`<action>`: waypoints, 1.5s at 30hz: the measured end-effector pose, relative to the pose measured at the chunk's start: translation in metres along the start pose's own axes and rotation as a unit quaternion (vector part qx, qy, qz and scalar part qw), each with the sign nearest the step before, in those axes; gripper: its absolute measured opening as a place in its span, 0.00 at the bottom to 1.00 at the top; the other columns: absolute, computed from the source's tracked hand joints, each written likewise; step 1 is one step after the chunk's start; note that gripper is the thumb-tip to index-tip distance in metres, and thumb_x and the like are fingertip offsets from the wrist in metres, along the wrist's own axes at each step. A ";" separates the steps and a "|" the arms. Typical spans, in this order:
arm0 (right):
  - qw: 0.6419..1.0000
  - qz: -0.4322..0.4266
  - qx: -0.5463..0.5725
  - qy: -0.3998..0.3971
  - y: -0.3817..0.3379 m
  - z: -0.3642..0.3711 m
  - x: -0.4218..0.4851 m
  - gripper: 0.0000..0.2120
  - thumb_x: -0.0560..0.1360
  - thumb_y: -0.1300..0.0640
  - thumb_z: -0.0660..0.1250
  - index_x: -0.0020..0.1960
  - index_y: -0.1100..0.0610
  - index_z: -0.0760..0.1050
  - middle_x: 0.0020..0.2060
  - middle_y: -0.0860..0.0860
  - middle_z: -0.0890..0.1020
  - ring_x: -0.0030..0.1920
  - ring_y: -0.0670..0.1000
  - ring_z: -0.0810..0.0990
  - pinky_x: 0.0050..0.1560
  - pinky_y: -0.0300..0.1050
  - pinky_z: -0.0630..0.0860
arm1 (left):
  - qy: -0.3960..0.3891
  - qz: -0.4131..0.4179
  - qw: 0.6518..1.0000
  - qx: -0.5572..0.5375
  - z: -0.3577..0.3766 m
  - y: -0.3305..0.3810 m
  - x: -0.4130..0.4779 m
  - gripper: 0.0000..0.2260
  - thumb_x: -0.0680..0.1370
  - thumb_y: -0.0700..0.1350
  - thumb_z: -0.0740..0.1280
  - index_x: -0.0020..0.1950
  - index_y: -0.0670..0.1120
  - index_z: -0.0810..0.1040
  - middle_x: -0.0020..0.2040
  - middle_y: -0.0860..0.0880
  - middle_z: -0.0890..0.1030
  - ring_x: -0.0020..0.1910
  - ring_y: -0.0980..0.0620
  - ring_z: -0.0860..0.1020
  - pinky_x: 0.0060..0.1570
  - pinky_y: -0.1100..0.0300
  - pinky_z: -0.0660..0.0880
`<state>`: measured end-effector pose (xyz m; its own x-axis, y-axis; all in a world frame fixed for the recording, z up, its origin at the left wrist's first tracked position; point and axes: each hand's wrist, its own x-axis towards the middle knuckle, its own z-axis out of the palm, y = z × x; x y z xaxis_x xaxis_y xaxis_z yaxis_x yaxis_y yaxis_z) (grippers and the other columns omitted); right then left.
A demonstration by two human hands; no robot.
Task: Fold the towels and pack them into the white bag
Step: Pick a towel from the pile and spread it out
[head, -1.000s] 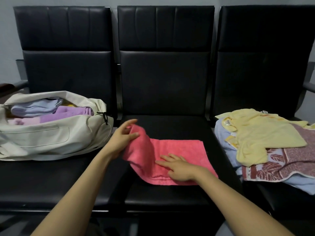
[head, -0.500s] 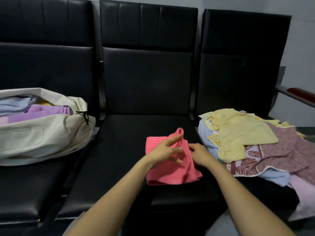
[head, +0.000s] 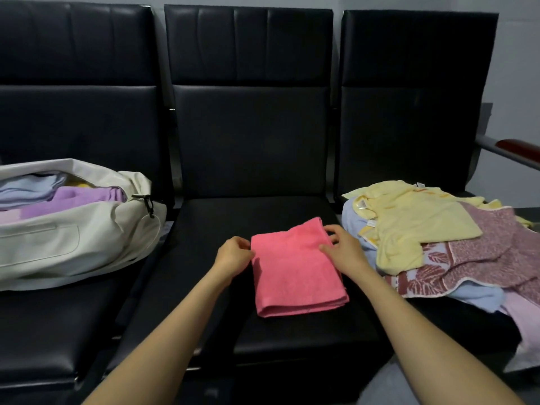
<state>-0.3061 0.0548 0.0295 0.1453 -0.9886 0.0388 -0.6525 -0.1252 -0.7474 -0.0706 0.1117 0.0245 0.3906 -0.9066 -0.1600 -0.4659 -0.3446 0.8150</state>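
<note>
A pink towel (head: 295,273) lies folded into a thick rectangle on the middle black seat (head: 222,223). My left hand (head: 233,257) pinches its far left corner with curled fingers. My right hand (head: 342,252) holds its far right edge, thumb on top and fingers curled at the corner. The white bag (head: 73,241) lies open on the left seat, with folded blue and purple towels (head: 73,197) inside. A heap of unfolded towels (head: 438,238), yellow on top, covers the right seat.
Three black padded seats with high backs stand in a row against a grey wall. A red-topped armrest (head: 517,147) juts out at the far right. A pale pink cloth (head: 526,325) hangs off the right seat's front edge.
The pink towel went from a long strip to a bunched fold and now lies flat as a compact rectangle. Both hands moved to its far corners.
</note>
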 end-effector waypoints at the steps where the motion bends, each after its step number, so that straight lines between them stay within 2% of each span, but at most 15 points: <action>1: 1.000 0.005 -0.018 -0.012 0.001 0.001 -0.002 0.20 0.76 0.60 0.67 0.68 0.56 0.70 0.49 0.49 0.78 0.51 0.51 0.78 0.48 0.41 0.70 | -0.011 -0.014 1.000 0.008 -0.001 -0.002 -0.001 0.08 0.76 0.43 0.69 0.54 0.43 0.77 0.50 0.46 0.79 0.45 0.50 0.78 0.50 0.54 0.78; 5: 0.994 0.011 -0.104 -0.038 0.004 0.008 -0.006 0.20 0.79 0.59 0.63 0.70 0.58 0.70 0.63 0.56 0.78 0.61 0.55 0.76 0.58 0.44 0.70 | -0.080 -0.062 0.995 -0.006 0.003 -0.002 -0.005 0.12 0.77 0.49 0.69 0.52 0.42 0.74 0.54 0.44 0.78 0.48 0.49 0.79 0.49 0.56 0.78; 7: 0.994 0.010 -0.105 -0.029 0.003 0.010 -0.005 0.19 0.80 0.58 0.61 0.70 0.58 0.70 0.63 0.55 0.78 0.62 0.55 0.76 0.58 0.45 0.70 | -0.107 -0.081 0.990 -0.046 0.009 -0.001 -0.005 0.14 0.76 0.50 0.70 0.51 0.40 0.74 0.55 0.44 0.78 0.49 0.49 0.79 0.50 0.55 0.79; 11: 0.993 0.011 -0.116 -0.005 0.005 0.015 -0.004 0.16 0.81 0.57 0.60 0.68 0.57 0.72 0.59 0.54 0.80 0.58 0.54 0.78 0.57 0.47 0.72 | -0.138 -0.136 0.970 -0.149 0.014 0.004 -0.009 0.28 0.68 0.49 0.78 0.62 0.38 0.72 0.58 0.44 0.78 0.51 0.48 0.78 0.44 0.56 0.78; 15: 0.986 0.020 -0.165 0.019 0.002 0.021 -0.004 0.15 0.82 0.56 0.58 0.67 0.56 0.71 0.57 0.55 0.80 0.55 0.55 0.79 0.52 0.48 0.74 | -0.164 -0.122 0.948 -0.244 0.014 0.017 -0.014 0.17 0.70 0.45 0.76 0.54 0.42 0.76 0.55 0.44 0.79 0.53 0.47 0.78 0.51 0.53 0.77; 20: 0.959 0.061 -0.273 -0.033 -0.008 0.030 -0.002 0.22 0.82 0.50 0.55 0.72 0.60 0.63 0.68 0.58 0.68 0.67 0.57 0.69 0.60 0.49 0.70 | -0.166 -0.031 0.950 -0.263 0.012 0.033 -0.022 0.11 0.76 0.46 0.68 0.57 0.45 0.75 0.54 0.45 0.79 0.54 0.46 0.78 0.54 0.51 0.76; 24: 0.961 0.155 -0.184 -0.137 -0.015 0.020 0.000 0.32 0.75 0.39 0.65 0.69 0.62 0.67 0.64 0.58 0.74 0.61 0.56 0.76 0.59 0.48 0.74 | -0.087 0.012 0.985 -0.150 0.006 0.026 -0.016 0.17 0.75 0.48 0.69 0.62 0.44 0.73 0.54 0.48 0.79 0.51 0.50 0.78 0.47 0.57 0.76; 29: 0.962 0.188 -0.089 -0.179 -0.015 0.021 -0.004 0.33 0.69 0.47 0.75 0.67 0.61 0.68 0.62 0.56 0.76 0.59 0.55 0.77 0.60 0.49 0.75 | -0.065 -0.076 0.994 -0.041 0.002 0.006 -0.006 0.23 0.76 0.46 0.68 0.68 0.40 0.67 0.59 0.44 0.75 0.51 0.48 0.76 0.45 0.56 0.76; 32: 0.966 0.187 0.070 -0.165 -0.020 0.019 -0.004 0.16 0.70 0.57 0.75 0.54 0.58 0.73 0.53 0.54 0.78 0.51 0.52 0.78 0.47 0.44 0.76 | -0.055 -0.103 0.993 -0.015 -0.002 0.001 -0.006 0.34 0.77 0.45 0.69 0.75 0.40 0.53 0.57 0.44 0.72 0.45 0.50 0.74 0.38 0.58 0.75; 34: 0.951 0.191 0.193 -0.150 -0.025 0.014 -0.003 0.09 0.72 0.62 0.71 0.51 0.60 0.74 0.52 0.57 0.79 0.46 0.51 0.79 0.43 0.44 0.74 | -0.067 -0.095 0.992 -0.043 -0.005 -0.003 -0.005 0.34 0.78 0.44 0.68 0.76 0.45 0.50 0.59 0.44 0.72 0.45 0.50 0.74 0.39 0.56 0.76; 36: 0.926 0.187 0.290 -0.150 -0.027 0.010 -0.001 0.21 0.73 0.66 0.69 0.65 0.59 0.69 0.59 0.59 0.75 0.48 0.53 0.78 0.44 0.46 0.74 | -0.089 -0.085 0.988 -0.090 -0.008 -0.006 -0.003 0.28 0.79 0.41 0.66 0.74 0.52 0.57 0.62 0.43 0.71 0.46 0.50 0.74 0.36 0.56 0.75; 38: 0.911 0.168 0.337 -0.170 -0.026 0.008 0.000 0.35 0.75 0.68 0.67 0.74 0.45 0.58 0.64 0.57 0.69 0.53 0.54 0.77 0.47 0.49 0.76 | -0.102 -0.073 0.981 -0.149 -0.016 -0.003 -0.004 0.17 0.80 0.39 0.62 0.67 0.52 0.69 0.61 0.44 0.71 0.45 0.51 0.72 0.38 0.55 0.74; 40: 0.911 0.126 0.352 -0.173 -0.027 0.004 -0.002 0.34 0.77 0.68 0.64 0.73 0.39 0.60 0.62 0.52 0.69 0.54 0.52 0.76 0.51 0.49 0.76 | -0.135 -0.043 0.970 -0.199 -0.026 0.004 -0.008 0.12 0.81 0.37 0.61 0.60 0.49 0.76 0.58 0.44 0.73 0.46 0.50 0.72 0.40 0.57 0.73; 42: 0.913 0.079 0.368 -0.155 -0.030 -0.004 -0.004 0.27 0.77 0.68 0.64 0.67 0.43 0.70 0.61 0.52 0.73 0.54 0.51 0.77 0.51 0.46 0.76 | -0.159 0.015 0.961 -0.227 -0.037 0.010 -0.016 0.14 0.78 0.32 0.63 0.60 0.47 0.77 0.54 0.45 0.75 0.46 0.51 0.74 0.43 0.58 0.74; 45: 0.928 0.005 0.334 -0.162 -0.031 -0.013 -0.008 0.25 0.70 0.69 0.72 0.60 0.47 0.76 0.59 0.53 0.77 0.58 0.52 0.78 0.57 0.47 0.77 | -0.105 0.116 0.980 -0.127 -0.048 0.013 -0.025 0.24 0.71 0.31 0.71 0.62 0.50 0.75 0.52 0.46 0.75 0.46 0.54 0.75 0.42 0.67 0.75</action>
<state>-0.2966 0.0650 0.0605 0.4289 -0.8986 -0.0919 -0.0636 0.0714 -0.9954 -0.0487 0.1417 0.0662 0.1136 -0.9925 -0.0442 -0.2994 -0.0766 0.9511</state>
